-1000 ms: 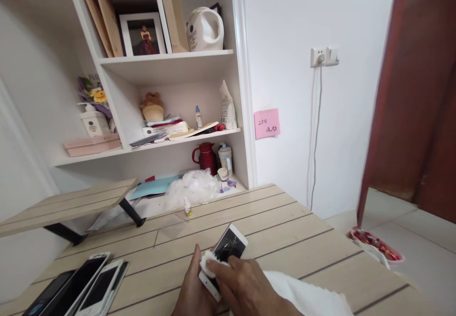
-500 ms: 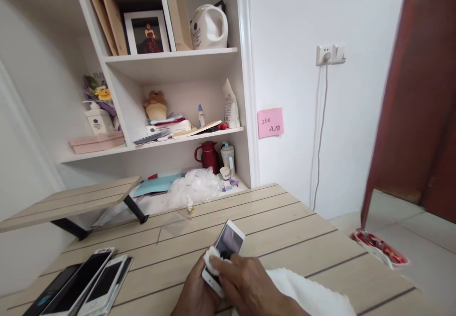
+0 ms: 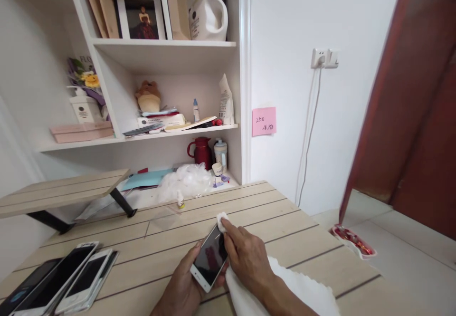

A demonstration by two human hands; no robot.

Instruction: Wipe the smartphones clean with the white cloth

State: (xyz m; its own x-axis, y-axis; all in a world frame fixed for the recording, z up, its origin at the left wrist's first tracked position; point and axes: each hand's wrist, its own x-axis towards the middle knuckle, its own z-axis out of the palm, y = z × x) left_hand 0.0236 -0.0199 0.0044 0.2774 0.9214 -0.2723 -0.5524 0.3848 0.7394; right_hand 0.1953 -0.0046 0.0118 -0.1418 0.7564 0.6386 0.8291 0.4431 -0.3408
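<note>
**While the left hand grips a phone, the right presses a wipe to its top end**

While the left hand (image 3: 178, 282) cradles a white smartphone (image 3: 210, 261) from below, fingers curled around its far side, the right hand (image 3: 245, 254) is clenched on a small white wipe (image 3: 222, 221), pressing it against the phone's upper end. Phone sits low and just right of centre in the frame, lifted off the pale slatted wooden table (image 3: 285, 225), screen up and dark.

Long axis tilts from lower left up to the right, top end pointing toward the shelves. Right hand is nearer that top end; left is nearer the bottom end and the long edge facing lower left. Hands touch each other beneath the phone.

White towel (image 3: 281, 290) lies under the right forearm at lower right. Stack of other smartphones (image 3: 57, 278) fills the lower left corner, well apart from the left hand. Ahead, slats run on to a transparent sheet (image 3: 166, 218) and a small dropper bottle (image 3: 181, 201) near the far table edge. To the right, bare slats extend to the table's right edge.
</note>
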